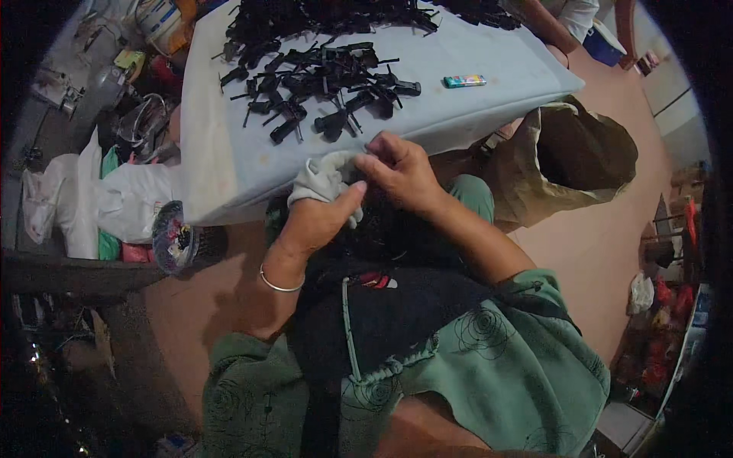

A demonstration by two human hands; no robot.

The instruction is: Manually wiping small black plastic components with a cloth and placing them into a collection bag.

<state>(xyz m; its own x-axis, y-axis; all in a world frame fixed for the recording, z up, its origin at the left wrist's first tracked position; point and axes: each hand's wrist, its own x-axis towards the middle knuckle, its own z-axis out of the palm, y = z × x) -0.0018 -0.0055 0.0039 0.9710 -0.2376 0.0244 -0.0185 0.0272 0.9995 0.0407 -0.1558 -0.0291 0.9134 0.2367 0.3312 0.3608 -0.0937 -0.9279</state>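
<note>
A pale grey-white work glove (324,177) covers part of my left hand (314,223), whose thumb stays bare and whose fingers are hidden by the cloth. My right hand (407,174) is closed, pinching the glove at its fingertip end. Both hands are above my lap, just off the near edge of the white-covered table (221,164). Beyond them on the table lie many small black plastic parts (330,84) with thin prongs, in a loose heap. A larger pile of black parts (321,19) spreads along the far side.
A small teal packet (464,81) lies on the table's right. An open brown sack (534,172) stands on the floor at right. Left are white plastic bags (137,198) and a clear container (174,240). At the far right, another person's arm (551,29) reaches by the table.
</note>
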